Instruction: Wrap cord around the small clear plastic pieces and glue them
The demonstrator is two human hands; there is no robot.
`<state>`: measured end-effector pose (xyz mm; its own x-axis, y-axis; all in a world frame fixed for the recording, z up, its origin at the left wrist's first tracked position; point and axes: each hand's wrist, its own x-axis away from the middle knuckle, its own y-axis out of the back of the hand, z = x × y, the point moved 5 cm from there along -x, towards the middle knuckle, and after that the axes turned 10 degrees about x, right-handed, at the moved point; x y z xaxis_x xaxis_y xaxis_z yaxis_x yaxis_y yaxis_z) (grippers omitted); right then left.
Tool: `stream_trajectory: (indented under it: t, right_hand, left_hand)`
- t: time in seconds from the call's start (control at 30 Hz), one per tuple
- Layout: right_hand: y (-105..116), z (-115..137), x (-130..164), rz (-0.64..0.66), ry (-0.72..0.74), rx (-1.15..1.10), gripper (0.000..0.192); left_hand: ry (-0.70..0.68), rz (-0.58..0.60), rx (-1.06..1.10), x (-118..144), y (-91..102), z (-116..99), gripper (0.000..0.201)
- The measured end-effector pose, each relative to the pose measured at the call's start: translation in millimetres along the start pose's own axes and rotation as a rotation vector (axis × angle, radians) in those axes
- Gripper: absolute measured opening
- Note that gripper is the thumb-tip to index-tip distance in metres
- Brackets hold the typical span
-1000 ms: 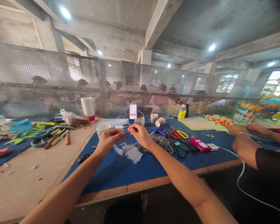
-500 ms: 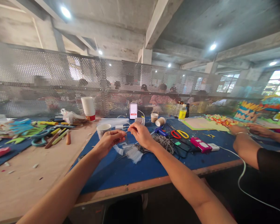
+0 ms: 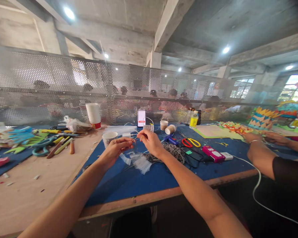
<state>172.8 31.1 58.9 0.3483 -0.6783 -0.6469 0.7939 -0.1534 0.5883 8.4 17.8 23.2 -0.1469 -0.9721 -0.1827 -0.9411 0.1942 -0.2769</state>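
My left hand [image 3: 115,149] and my right hand [image 3: 151,142] are raised just above the blue mat [image 3: 144,180], fingertips almost meeting. Both pinch a thin thread or wire [image 3: 136,138] stretched between them. A small spool [image 3: 148,128] stands just behind my right hand. Below my hands lie white fringed pieces [image 3: 140,162] and a tangle of grey cord [image 3: 175,152].
A paper cup [image 3: 109,136], a phone [image 3: 141,118] standing upright, red-and-yellow scissors [image 3: 191,142] and a pink device [image 3: 213,153] lie on the mat. Another person's arms [image 3: 260,148] rest at the right. Craft tools [image 3: 49,142] clutter the left. A perforated screen [image 3: 64,89] backs the table.
My hands have stayed nearly in place; the right hand lifted slightly and the fingertips shifted a little on the thread.
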Motion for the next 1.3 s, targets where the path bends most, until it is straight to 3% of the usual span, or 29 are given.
stream_trajectory:
  t: [0.57, 0.93, 1.13, 1.3]
  right_hand:
    - [3.9, -0.9, -0.9, 0.016, 0.003, -0.172, 0.029]
    - [0.4, -7.1, -2.1, 0.020, -0.021, -0.184, 0.029]
    - [1.7, -6.2, -2.6, 0.013, -0.013, -0.159, 0.028]
    - [-0.1, -3.3, -1.8, 0.023, -0.005, -0.111, 0.024]
  left_hand:
    - [0.161, 0.131, 0.215, 2.3, -3.6, 6.3, 0.021]
    - [0.216, 0.071, 0.223, 2.3, -2.6, 7.1, 0.020]
    - [0.167, 0.064, 0.251, 0.9, -3.5, 3.6, 0.022]
    - [0.138, 0.013, 0.135, -0.7, 1.2, 6.7, 0.020]
